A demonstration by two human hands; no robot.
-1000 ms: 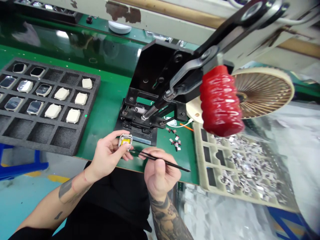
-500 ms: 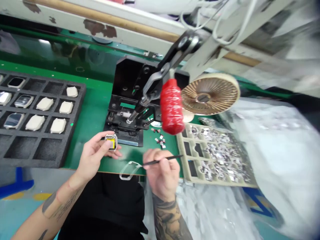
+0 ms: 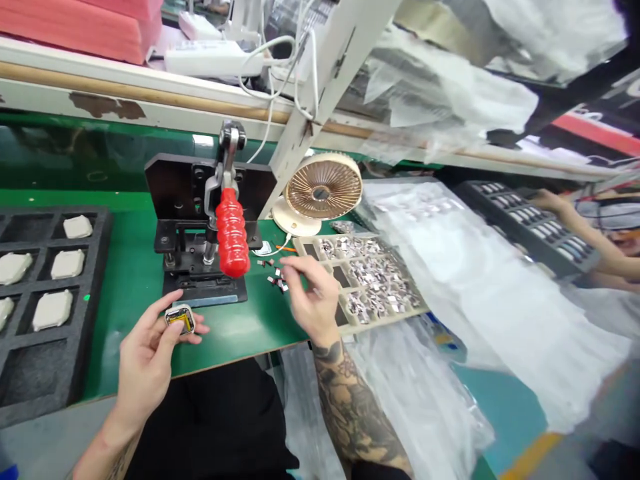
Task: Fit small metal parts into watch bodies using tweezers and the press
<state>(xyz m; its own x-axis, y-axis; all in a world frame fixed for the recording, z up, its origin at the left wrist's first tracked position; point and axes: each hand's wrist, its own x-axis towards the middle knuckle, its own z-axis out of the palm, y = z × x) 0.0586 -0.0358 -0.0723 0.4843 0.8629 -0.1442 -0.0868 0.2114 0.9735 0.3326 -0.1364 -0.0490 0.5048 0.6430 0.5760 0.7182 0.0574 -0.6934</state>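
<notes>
Between thumb and fingers, my left hand holds a small watch case with its open, yellow-marked inside facing up. It is just in front of the black clamp press, whose red handle hangs down. My right hand is at the left edge of the beige parts tray, thumb and index finger pinched close together over the green table. Whatever is in that pinch is too small or hidden to make out. Small white-and-dark parts lie loose by those fingertips.
A dark foam tray with pale watch-shaped pieces is at the left. Behind the parts tray stands a beige fan with a white cable. Plastic sheeting covers the right side. Another person's arm reaches to a dark tray at far right.
The view has swung right. My right hand has moved forward to the loose parts; the dark thin tool and white looped strip are no longer visible. My left hand still holds the watch case.
</notes>
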